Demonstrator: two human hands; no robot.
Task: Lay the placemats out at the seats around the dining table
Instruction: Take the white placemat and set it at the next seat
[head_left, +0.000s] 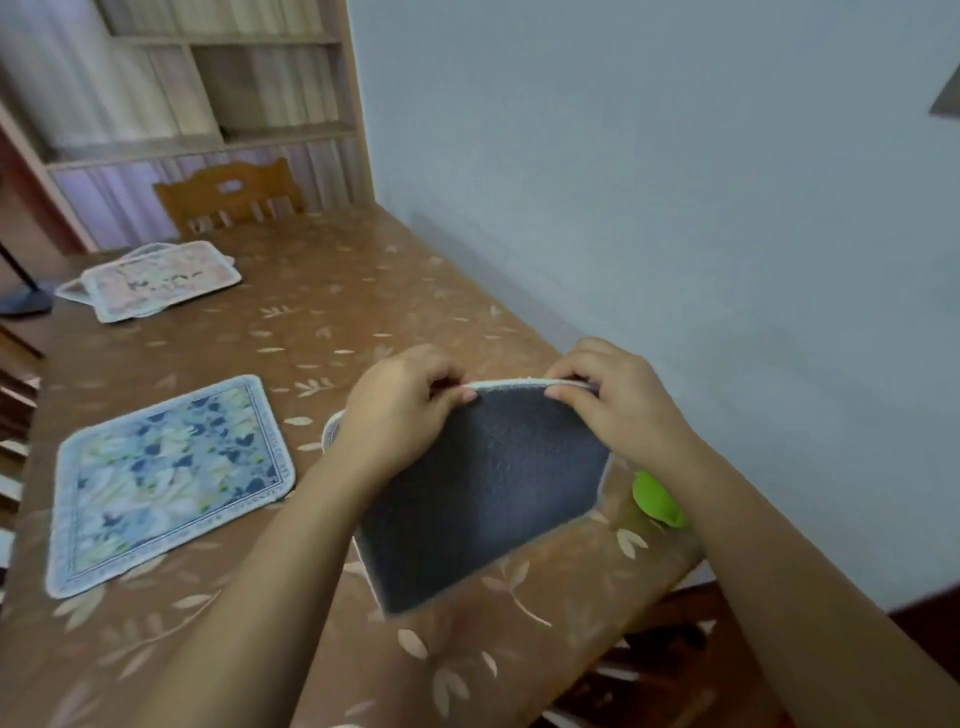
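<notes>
Blue floral placemat (171, 483) lies placed on the counter (332, 312); both hands, left hand (400, 410) and right hand (618, 400), pinch a dark-backed placemat (488, 488); pink stack (156, 280) remains undistributed.

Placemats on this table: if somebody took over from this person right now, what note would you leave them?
Left hand and right hand: both pinch the top edge of the dark-backed placemat, raised with its backing toward the camera, at the near right of the table.
Done: the blue floral placemat lies flat at the near left.
Waiting: the pale pink placemats overlap in a pile at the far left, near the wooden chair.
Left: lay the held mat down, probably face up, then spread the pile to the other seats.
Mind the green object beside the held mat.
</notes>
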